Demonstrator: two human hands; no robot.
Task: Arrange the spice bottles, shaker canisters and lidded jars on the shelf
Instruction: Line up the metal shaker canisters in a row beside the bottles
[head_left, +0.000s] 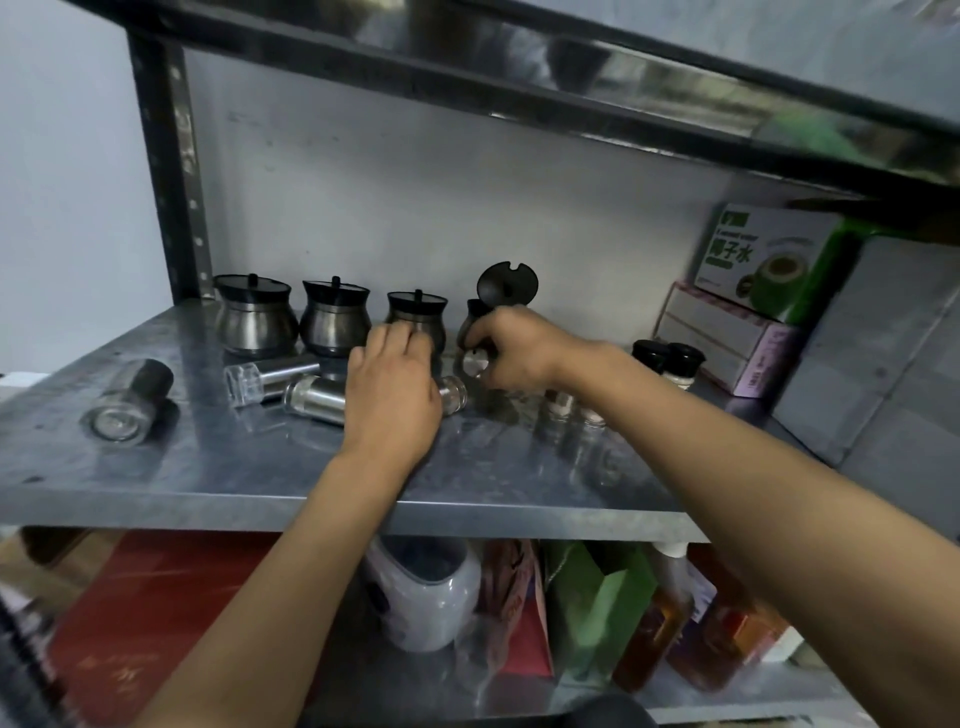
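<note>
Head view: my left hand (392, 395) lies with relaxed fingers over a shaker canister (332, 397) lying flat on the shelf (218, 467). My right hand (511, 348) has its fingers curled around a lidded jar (470, 325), lid flipped open.

Black-lidded steel jars (332, 322), green-white box (763, 260)

left hand (390, 384) hiding shaker canister (317, 397) middle
</note>
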